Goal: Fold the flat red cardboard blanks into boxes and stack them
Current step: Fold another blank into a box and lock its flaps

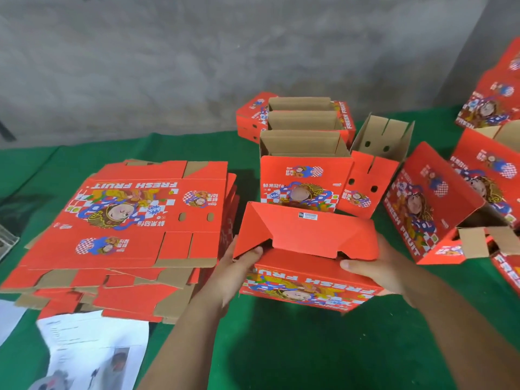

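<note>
Right now both hands hold a partly folded red box (306, 266) just above the green desk (281, 347), near its front edge. The left hand (239, 266) grips the box's left end, fingers curled under a raised flap; the right hand (374, 270) clasps the right end, thumb lying across the top panel. A stack of flat red blanks (121, 229) lies to the left, beside printed paper sheets (92, 353). Finished open boxes (304, 153) stand behind.
</note>
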